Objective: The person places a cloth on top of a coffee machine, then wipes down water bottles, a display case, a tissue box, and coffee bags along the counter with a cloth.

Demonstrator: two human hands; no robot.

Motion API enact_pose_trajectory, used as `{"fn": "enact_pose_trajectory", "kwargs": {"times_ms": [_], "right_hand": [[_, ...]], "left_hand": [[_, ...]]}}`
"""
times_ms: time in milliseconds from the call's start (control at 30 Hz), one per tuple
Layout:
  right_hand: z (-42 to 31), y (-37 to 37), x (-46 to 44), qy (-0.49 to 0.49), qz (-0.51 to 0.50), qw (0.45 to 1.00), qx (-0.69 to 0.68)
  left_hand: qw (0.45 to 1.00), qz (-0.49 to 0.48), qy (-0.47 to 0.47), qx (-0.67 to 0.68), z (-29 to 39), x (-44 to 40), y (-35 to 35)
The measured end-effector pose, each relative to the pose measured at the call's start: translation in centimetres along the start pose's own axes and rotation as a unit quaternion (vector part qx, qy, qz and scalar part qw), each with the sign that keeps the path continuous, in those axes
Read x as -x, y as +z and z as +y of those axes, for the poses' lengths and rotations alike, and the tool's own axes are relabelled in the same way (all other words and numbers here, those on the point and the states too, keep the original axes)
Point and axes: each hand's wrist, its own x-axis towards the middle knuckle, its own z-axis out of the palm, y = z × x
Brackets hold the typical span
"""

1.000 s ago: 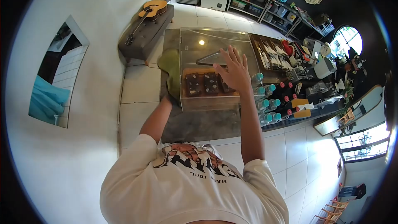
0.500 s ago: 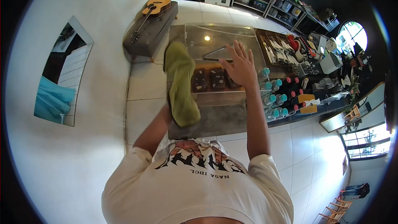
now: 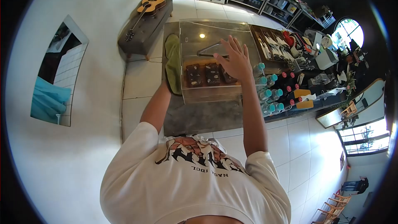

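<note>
A clear display case point(image 3: 224, 96) stands on the dark counter, with brownies point(image 3: 212, 74) on a wooden board and metal tongs point(image 3: 207, 52) seen through it. My right hand point(image 3: 235, 59) lies spread on its top, near the right side, holding nothing. A green cloth point(image 3: 173, 64) hangs against the left side of the case. My left hand is at that cloth, with its fingers hidden behind it; only the forearm point(image 3: 158, 105) and wrist show.
Bottles with teal caps point(image 3: 265, 94) and red-capped bottles point(image 3: 289, 88) stand right of the case. Beyond is a wooden tray point(image 3: 271, 47) of cutlery. A guitar point(image 3: 151, 5) rests on a grey bench point(image 3: 143, 33) at upper left.
The green cloth swung out over the case's left front corner half a second ago and is now back against its left side. My right hand has stayed spread on the top.
</note>
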Motion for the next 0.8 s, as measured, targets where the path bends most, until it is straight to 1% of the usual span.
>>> {"fn": "enact_pose_trajectory", "kwargs": {"times_ms": [67, 133, 167, 200, 233, 267, 300, 333, 367, 433, 467, 500, 533, 567, 600, 633, 667, 700, 733, 767, 800], "right_hand": [[0.0, 0.1, -0.1, 0.006, 0.002, 1.000, -0.008], [-0.1, 0.0, 0.0, 0.008, 0.004, 1.000, -0.008], [0.0, 0.0, 0.0, 0.009, 0.004, 1.000, -0.006], [0.0, 0.0, 0.0, 0.012, 0.009, 1.000, -0.006], [0.0, 0.0, 0.1, 0.012, 0.013, 1.000, -0.014], [-0.1, 0.1, 0.1, 0.014, 0.018, 1.000, -0.021], [-0.1, 0.0, 0.1, 0.018, 0.019, 0.999, -0.023], [-0.2, -0.1, 0.0, 0.019, 0.015, 0.999, -0.021], [-0.2, -0.2, 0.1, 0.020, 0.010, 1.000, -0.019], [-0.2, -0.1, 0.1, 0.018, 0.016, 0.999, -0.023], [-0.2, -0.1, 0.2, 0.014, 0.025, 0.999, -0.026], [-0.2, -0.1, 0.1, 0.018, 0.023, 0.999, -0.027], [-0.2, 0.0, 0.2, 0.015, 0.026, 0.999, -0.025], [-0.2, 0.0, 0.3, 0.011, 0.032, 0.999, -0.023], [-0.2, -0.1, 0.4, 0.015, 0.034, 0.999, -0.021], [-0.2, -0.1, 0.5, 0.015, 0.035, 0.999, -0.025], [-0.2, -0.1, 0.4, 0.015, 0.035, 0.999, -0.028], [-0.1, -0.1, 0.4, 0.019, 0.039, 0.999, -0.025], [-0.1, 0.0, 0.4, 0.018, 0.040, 0.999, -0.026], [-0.1, 0.1, 0.4, 0.016, 0.042, 0.999, -0.028], [-0.1, 0.1, 0.3, 0.020, 0.045, 0.998, -0.025]], "left_hand": [[1.000, -0.003, 0.002, 0.006, -1.4, 0.5, 0.9], [1.000, -0.010, 0.004, 0.009, -2.9, 6.3, 1.4], [1.000, -0.015, 0.004, 0.011, -3.9, 11.6, 1.4], [1.000, -0.020, 0.005, 0.013, -4.4, 13.0, 1.4], [1.000, -0.026, 0.005, 0.015, -4.9, 17.2, 0.9], [0.999, -0.031, 0.004, 0.017, -5.0, 16.8, 0.5], [0.933, -0.146, -0.122, 0.305, -7.3, 19.3, -2.3], [0.758, -0.238, -0.234, 0.560, -11.1, 22.5, -6.4], [0.758, -0.236, -0.238, 0.560, -15.0, 24.1, -9.7], [0.805, -0.212, -0.180, 0.524, -23.2, 25.3, -13.7], [0.827, -0.201, -0.150, 0.504, -22.8, 25.5, -13.5], [0.826, -0.199, -0.153, 0.505, -22.5, 25.8, -13.2], [0.872, -0.170, -0.120, 0.444, -18.1, 23.5, -10.6], [0.911, -0.143, -0.085, 0.378, -13.1, 20.2, -6.1], [0.942, -0.118, -0.048, 0.310, -7.2, 16.8, -2.4], [0.966, -0.093, -0.009, 0.240, -1.5, 15.1, 2.3], [0.965, -0.100, -0.010, 0.241, 1.9, 13.0, 4.5], [0.945, -0.038, -0.059, 0.318, 4.8, 11.3, 6.2], [0.914, 0.025, -0.108, 0.391, 7.1, 10.1, 7.7], [0.913, 0.021, -0.111, 0.391, 9.5, 9.2, 9.3], [0.997, 0.003, -0.081, 0.007, 11.5, 8.5, 10.8]]}}
